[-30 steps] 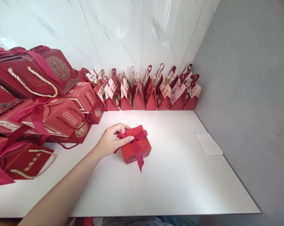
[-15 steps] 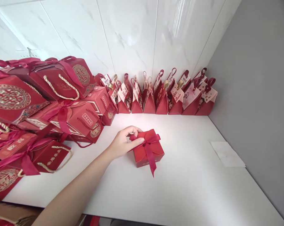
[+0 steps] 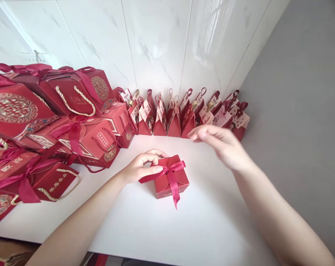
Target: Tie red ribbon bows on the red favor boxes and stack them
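Observation:
A small red gift box [image 3: 182,181] sits on the white tabletop [image 3: 145,225], tied with a dark pink ribbon [image 3: 173,184] in a bow on its lid. My left hand [image 3: 142,167] grips the box at its left side, thumb on the ribbon near the knot and fingers curled behind the far left edge. One ribbon end sticks out to the left under that hand. Above and right of the box, my right hand [image 3: 221,146] is in the air with fingers extended and nothing in them. It partly covers the small bags behind.
Large red gift boxes [image 3: 81,88] with rope handles and ribbons are stacked at the left. Several small red triangular bags [image 3: 159,120] line the tiled wall [image 3: 159,40]. A grey panel [image 3: 303,111] rises at the right. A cardboard box [image 3: 9,251] shows at the lower left.
My right hand has come into view from the right and now hovers beyond the box. My left hand still holds the box, with the ribbon's left end now showing below it.

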The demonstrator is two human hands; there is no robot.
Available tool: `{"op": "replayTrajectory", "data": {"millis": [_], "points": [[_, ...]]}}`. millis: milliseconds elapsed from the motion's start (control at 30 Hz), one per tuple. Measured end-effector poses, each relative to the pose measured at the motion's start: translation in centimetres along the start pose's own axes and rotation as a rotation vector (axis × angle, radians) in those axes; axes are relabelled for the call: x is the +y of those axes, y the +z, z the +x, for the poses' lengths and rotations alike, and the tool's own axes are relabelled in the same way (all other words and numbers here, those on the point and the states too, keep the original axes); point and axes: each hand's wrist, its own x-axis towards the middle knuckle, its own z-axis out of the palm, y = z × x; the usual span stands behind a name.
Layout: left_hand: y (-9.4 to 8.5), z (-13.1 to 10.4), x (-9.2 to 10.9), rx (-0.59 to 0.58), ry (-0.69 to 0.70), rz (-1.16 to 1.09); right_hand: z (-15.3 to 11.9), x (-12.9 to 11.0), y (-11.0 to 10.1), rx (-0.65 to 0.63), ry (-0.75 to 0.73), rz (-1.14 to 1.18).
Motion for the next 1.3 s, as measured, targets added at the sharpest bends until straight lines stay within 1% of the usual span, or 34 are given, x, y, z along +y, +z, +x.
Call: {"op": "replayTrajectory", "data": {"millis": [67, 133, 167, 200, 267, 300, 367, 400, 433, 533, 600, 667, 767, 833, 933, 1033, 1133, 1200, 1300], "points": [[-0.3, -0.1, 0.1, -0.042, 0.003, -0.069, 0.0, 0.1, 1.3, -0.094, -0.006, 0.014], [-0.5, -0.1, 0.2, -0.070, -0.001, -0.127, -0.6, -0.6, 2.8, -0.155, -0.061, -0.076], [-0.5, -0.1, 0.2, -0.075, -0.007, -0.152, -1.1, -1.1, 3.6, -0.163, -0.127, -0.162], [-0.5, -0.1, 0.2, -0.074, -0.013, -0.176, -1.7, -1.7, 4.6, -0.167, -0.238, -0.244], [-0.4, -0.1, 0.1, -0.064, -0.024, -0.217, -3.3, -2.6, 6.7, -0.229, -0.476, -0.416], [-0.4, 0.0, 0.0, -0.058, -0.028, -0.236, -4.1, -2.8, 7.9, -0.245, -0.569, -0.508], [-0.2, 0.1, -0.1, -0.051, -0.040, -0.269, -5.5, -2.5, 10.3, -0.206, -0.693, -0.740], [-0.1, 0.1, -0.1, -0.045, -0.048, -0.284, -6.1, -2.1, 11.5, -0.155, -0.734, -0.855], [-0.1, 0.1, -0.1, -0.040, -0.055, -0.294, -6.6, -1.6, 12.5, -0.131, -0.761, -0.939], [0.2, 0.1, 0.1, -0.005, -0.062, -0.284, -7.5, 0.2, 14.6, -0.054, -0.752, -1.076], [0.3, 0.2, 0.2, 0.034, -0.059, -0.246, -7.8, 1.1, 15.1, -0.037, -0.737, -1.093], [0.4, 0.2, 0.1, 0.086, -0.047, -0.170, -7.8, 1.5, 15.1, -0.027, -0.753, -1.045], [0.3, 0.3, -0.2, 0.158, -0.024, -0.026, -7.7, 1.8, 14.6, 0.005, -0.868, -0.875], [0.3, 0.3, -0.3, 0.181, -0.018, 0.039, -7.5, 1.9, 14.1, 0.033, -0.943, -0.746], [0.4, 0.2, -0.3, 0.182, 0.027, 0.116, -7.0, 2.1, 13.6, 0.082, -0.988, -0.636], [0.7, 0.1, 0.1, 0.164, 0.076, 0.211, -6.6, 2.3, 13.4, 0.127, -1.029, -0.608], [0.9, 0.1, 0.2, 0.142, 0.050, 0.233, -6.3, 2.5, 13.4, 0.153, -1.085, -0.564], [0.9, 0.2, 0.2, 0.135, 0.021, 0.206, -6.3, 2.6, 13.4, 0.149, -1.112, -0.547], [0.8, 0.3, -0.1, 0.137, 0.002, 0.165, -6.1, 2.3, 13.3, 0.085, -1.140, -0.528]]}}
